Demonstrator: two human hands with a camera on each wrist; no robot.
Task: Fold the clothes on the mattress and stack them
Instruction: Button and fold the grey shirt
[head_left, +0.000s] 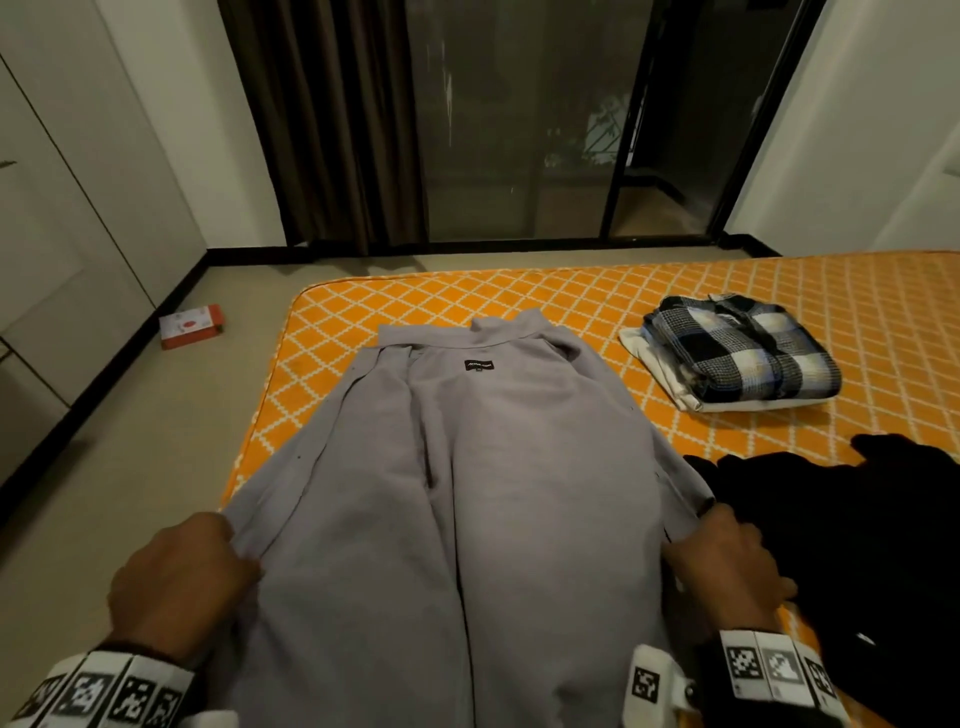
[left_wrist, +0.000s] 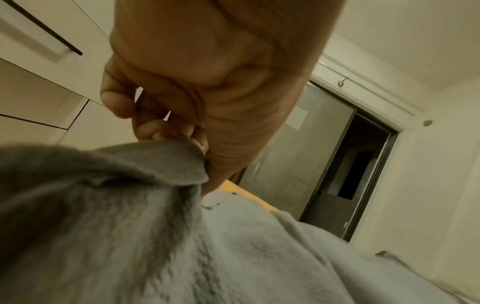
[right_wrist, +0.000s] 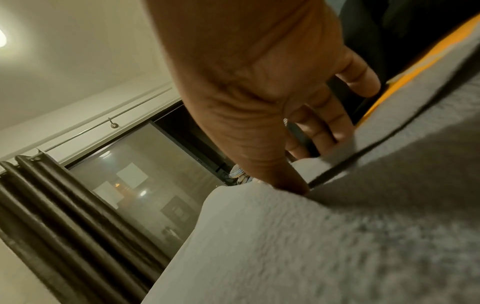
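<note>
A grey shirt (head_left: 509, 441) lies spread open on the orange mattress (head_left: 415, 306), collar and label at the far end. My left hand (head_left: 187, 577) grips the shirt's left edge; the left wrist view shows its fingers (left_wrist: 155, 131) curled round a fold of the grey cloth (left_wrist: 161, 162). My right hand (head_left: 727, 561) pinches the shirt's right edge, thumb on top of the grey fabric (right_wrist: 285, 236) and fingers (right_wrist: 327, 133) under the hem. A folded checked shirt (head_left: 743, 348) sits on a folded white garment (head_left: 670, 374) at the far right.
A black garment (head_left: 841, 530) lies heaped just right of my right hand. The mattress's left edge runs along bare floor, where a small red and white box (head_left: 191, 326) lies. Dark curtains (head_left: 332, 124) and a glass sliding door (head_left: 519, 119) stand beyond.
</note>
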